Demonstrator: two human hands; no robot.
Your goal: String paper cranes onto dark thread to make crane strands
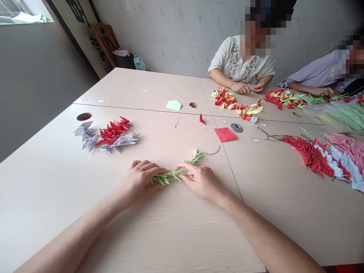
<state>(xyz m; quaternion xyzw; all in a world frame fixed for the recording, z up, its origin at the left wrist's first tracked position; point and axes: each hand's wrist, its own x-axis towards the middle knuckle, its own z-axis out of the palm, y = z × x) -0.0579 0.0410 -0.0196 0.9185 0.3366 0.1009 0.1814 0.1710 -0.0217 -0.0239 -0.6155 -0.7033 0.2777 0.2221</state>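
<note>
The left hand [141, 180] and right hand [200, 182] both hold a string of green origami cranes [167, 176], fingers curled narrowly on it, just above the table [57, 197]. Black thread [212, 152] trails beyond the right hand. Farther out: a heap of red and lilac paper cranes [106, 135] past the left hand, a red paper square [225, 134] past the right.
</note>
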